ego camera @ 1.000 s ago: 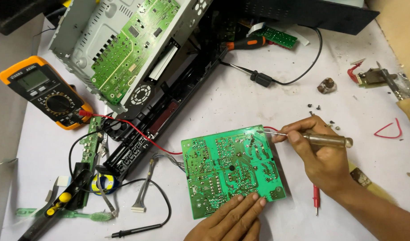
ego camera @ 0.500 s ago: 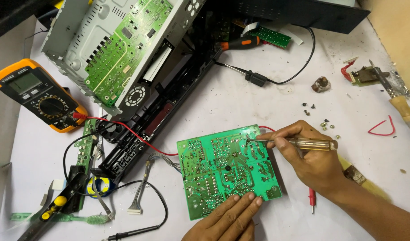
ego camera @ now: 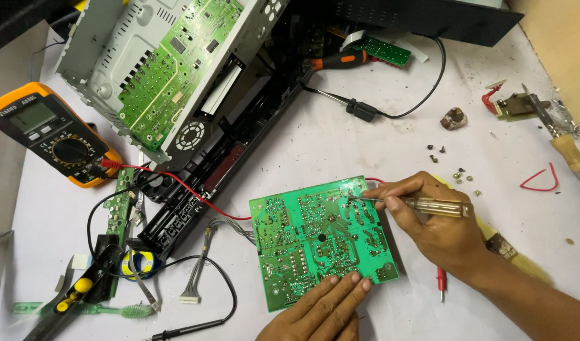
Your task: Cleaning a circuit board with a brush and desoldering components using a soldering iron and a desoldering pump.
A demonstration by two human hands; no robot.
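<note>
The opened metal chassis (ego camera: 157,69) with its own green board takes up the top left of the white table (ego camera: 340,145), well apart from your work. In front of you lies the green circuit board (ego camera: 321,237), solder side up, flat on the table between your two hands.

Your left hand (ego camera: 321,309) lies flat with fingers extended, pressing the board's near edge; it grips nothing. Keep that pressure even, since the board looks likely to pivot if you lean on one corner.

Your right hand (ego camera: 432,218) is closed around a clear-handled screwdriver (ego camera: 410,204), held like a pen, its tip touching the board near the far right corner. Rest the heel of that hand on the table so the tip stays on one joint and does not skate across neighbouring tracks.

The loose screws (ego camera: 457,173) lie just beyond your knuckles; mind them.
</note>
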